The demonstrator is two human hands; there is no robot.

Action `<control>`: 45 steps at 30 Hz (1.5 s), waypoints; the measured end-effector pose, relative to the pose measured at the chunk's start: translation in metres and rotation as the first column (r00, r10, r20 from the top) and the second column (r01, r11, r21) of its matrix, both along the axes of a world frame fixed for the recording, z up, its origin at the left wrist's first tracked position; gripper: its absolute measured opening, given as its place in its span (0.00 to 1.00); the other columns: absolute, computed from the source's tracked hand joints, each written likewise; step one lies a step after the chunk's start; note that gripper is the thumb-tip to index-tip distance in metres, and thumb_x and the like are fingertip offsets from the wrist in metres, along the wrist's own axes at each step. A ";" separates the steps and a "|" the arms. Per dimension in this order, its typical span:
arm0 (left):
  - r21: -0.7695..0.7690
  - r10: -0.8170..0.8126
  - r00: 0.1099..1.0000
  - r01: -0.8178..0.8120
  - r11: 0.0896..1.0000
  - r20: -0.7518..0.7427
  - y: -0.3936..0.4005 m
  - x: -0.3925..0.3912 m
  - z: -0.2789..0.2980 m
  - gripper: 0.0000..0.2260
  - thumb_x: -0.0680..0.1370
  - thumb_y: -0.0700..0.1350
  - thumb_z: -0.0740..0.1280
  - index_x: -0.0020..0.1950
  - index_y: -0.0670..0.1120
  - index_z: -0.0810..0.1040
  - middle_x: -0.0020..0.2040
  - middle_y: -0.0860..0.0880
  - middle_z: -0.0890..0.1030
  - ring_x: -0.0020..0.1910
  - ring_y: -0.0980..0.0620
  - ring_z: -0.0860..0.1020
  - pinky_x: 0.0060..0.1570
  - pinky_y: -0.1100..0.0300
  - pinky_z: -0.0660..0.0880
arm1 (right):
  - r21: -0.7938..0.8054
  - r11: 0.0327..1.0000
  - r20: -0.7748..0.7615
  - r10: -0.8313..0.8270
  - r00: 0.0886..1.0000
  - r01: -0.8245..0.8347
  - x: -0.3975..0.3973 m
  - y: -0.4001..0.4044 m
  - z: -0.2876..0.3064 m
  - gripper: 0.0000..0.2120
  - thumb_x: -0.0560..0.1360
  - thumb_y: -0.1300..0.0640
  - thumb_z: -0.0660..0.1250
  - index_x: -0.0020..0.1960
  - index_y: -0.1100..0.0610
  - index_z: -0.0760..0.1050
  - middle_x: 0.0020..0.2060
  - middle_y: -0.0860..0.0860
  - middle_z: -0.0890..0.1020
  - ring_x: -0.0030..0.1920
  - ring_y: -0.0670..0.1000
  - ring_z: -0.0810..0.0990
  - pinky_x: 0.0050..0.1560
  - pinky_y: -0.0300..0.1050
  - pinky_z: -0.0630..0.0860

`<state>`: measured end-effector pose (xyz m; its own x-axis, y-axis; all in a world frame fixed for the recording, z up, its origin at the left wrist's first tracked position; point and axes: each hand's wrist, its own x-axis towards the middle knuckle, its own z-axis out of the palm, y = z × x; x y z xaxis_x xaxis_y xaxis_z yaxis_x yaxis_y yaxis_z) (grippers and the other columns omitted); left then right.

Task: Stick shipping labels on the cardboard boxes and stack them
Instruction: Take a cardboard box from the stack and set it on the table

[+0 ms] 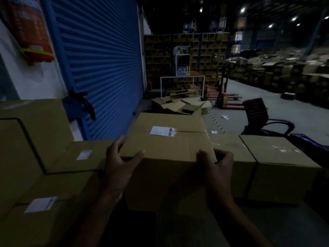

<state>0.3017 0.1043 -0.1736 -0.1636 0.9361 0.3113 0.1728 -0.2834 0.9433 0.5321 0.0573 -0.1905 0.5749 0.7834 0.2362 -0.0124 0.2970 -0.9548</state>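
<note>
Cardboard box (169,152) — white label (162,131) at its 12 o'clock — was gripped by the left hand (121,164) at 9 and the right hand (216,166) at 3, fingers curled over its near corners.

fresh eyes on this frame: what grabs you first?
Both hands, left and right, grip the near corners of a labelled cardboard box at centre. The bright blue roller shutter fills the upper left, with labelled boxes stacked below it.

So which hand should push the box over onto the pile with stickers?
Probably the right hand. It grips the held box's right corner, the side away from the labelled stack on the left, so it can push that way. The left hand sits between box and stack.
</note>
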 end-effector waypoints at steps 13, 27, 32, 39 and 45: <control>-0.232 -0.315 0.949 0.302 0.925 -0.020 -0.096 0.189 -0.107 0.43 0.70 0.46 0.79 0.78 0.58 0.60 0.68 0.57 0.64 0.60 0.58 0.71 0.53 0.56 0.76 | -0.302 0.916 0.101 -0.245 0.964 0.265 0.186 -0.133 -0.094 0.22 0.72 0.52 0.70 0.64 0.48 0.70 0.60 0.49 0.66 0.53 0.49 0.75 0.39 0.42 0.77; -0.324 -0.438 0.872 0.359 0.876 -0.220 -0.150 0.299 -0.176 0.46 0.66 0.48 0.82 0.77 0.55 0.59 0.64 0.51 0.65 0.63 0.51 0.69 0.51 0.57 0.74 | -0.423 0.809 0.319 -0.288 0.903 0.408 0.301 -0.206 -0.159 0.16 0.70 0.48 0.65 0.58 0.42 0.71 0.56 0.46 0.73 0.56 0.48 0.75 0.50 0.53 0.80; -0.407 -0.450 0.875 0.351 0.843 -0.178 -0.151 0.308 -0.177 0.44 0.67 0.55 0.79 0.77 0.56 0.57 0.61 0.49 0.70 0.59 0.49 0.74 0.45 0.55 0.74 | -0.405 0.770 0.425 -0.319 0.847 0.493 0.322 -0.215 -0.154 0.14 0.74 0.54 0.67 0.59 0.48 0.73 0.55 0.50 0.73 0.54 0.48 0.76 0.50 0.44 0.76; -0.264 -0.319 0.889 0.238 0.935 -0.329 -0.108 0.338 -0.156 0.45 0.67 0.54 0.80 0.77 0.50 0.59 0.73 0.47 0.60 0.66 0.52 0.66 0.60 0.50 0.73 | -0.260 0.818 0.794 -0.121 0.595 0.513 0.317 -0.186 -0.130 0.12 0.72 0.56 0.71 0.55 0.50 0.78 0.52 0.46 0.74 0.51 0.45 0.73 0.47 0.36 0.70; -0.255 -0.384 0.765 0.290 0.922 -0.517 -0.081 0.373 -0.156 0.46 0.65 0.57 0.81 0.76 0.51 0.60 0.76 0.50 0.58 0.74 0.48 0.58 0.69 0.48 0.66 | -0.379 0.841 0.815 0.106 0.569 0.386 0.305 -0.143 -0.132 0.08 0.75 0.50 0.68 0.53 0.49 0.80 0.48 0.46 0.77 0.47 0.44 0.72 0.41 0.31 0.62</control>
<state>0.6750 0.0231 -0.3294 0.3256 0.9402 0.1001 0.5922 -0.2853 0.7535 0.8369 -0.0853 -0.3222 0.4576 0.8453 0.2757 0.8009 -0.2572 -0.5407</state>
